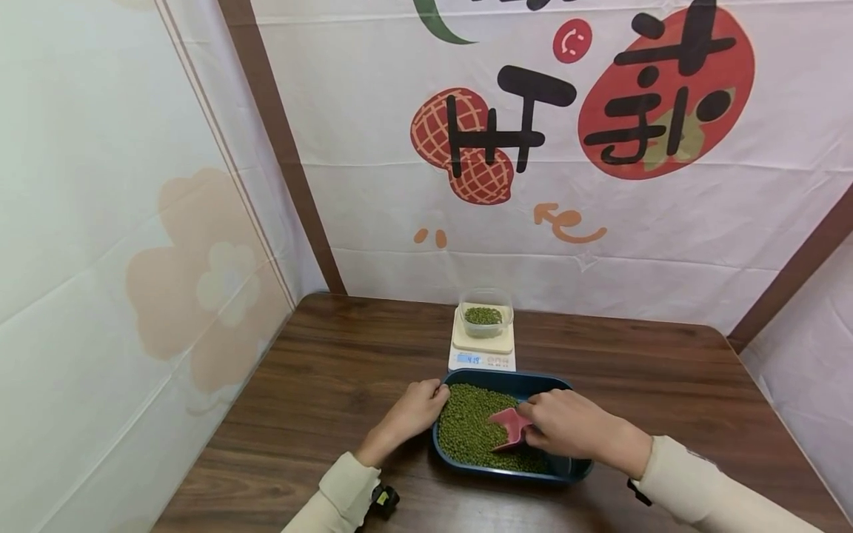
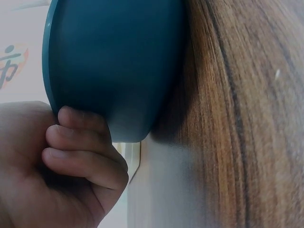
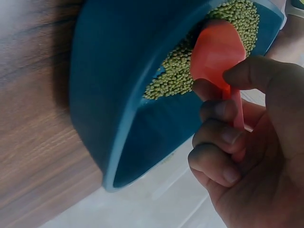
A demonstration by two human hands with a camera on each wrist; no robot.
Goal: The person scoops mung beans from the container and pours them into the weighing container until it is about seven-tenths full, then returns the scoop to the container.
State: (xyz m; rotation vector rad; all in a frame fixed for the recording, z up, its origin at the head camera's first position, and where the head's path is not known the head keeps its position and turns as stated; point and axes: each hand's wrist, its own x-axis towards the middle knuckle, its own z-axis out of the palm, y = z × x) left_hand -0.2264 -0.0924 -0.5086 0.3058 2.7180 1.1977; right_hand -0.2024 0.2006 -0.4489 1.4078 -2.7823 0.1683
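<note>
A dark blue tub [image 1: 493, 469] holds a bed of small green beans [image 1: 469, 428], piled toward its left side. My left hand [image 1: 415, 409] grips the tub's rim at the far left corner, its fingers curled by the wall in the left wrist view. In my right hand [image 1: 569, 423] is the handle of a pink scoop [image 1: 512, 426], wrapped by the fingers with the thumb along it. The scoop's front edge lies among the beans; in the right wrist view its bowl [image 3: 216, 50] hides some of them. Bare blue floor shows at the tub's right end.
Behind the tub stands a white kitchen scale [image 1: 460, 342] with a lit display [image 1: 469, 360]. On it sits a clear plastic container [image 1: 496, 331] with some green beans. The brown wooden table [image 1: 353, 355] ends at a printed cloth backdrop [image 1: 373, 274].
</note>
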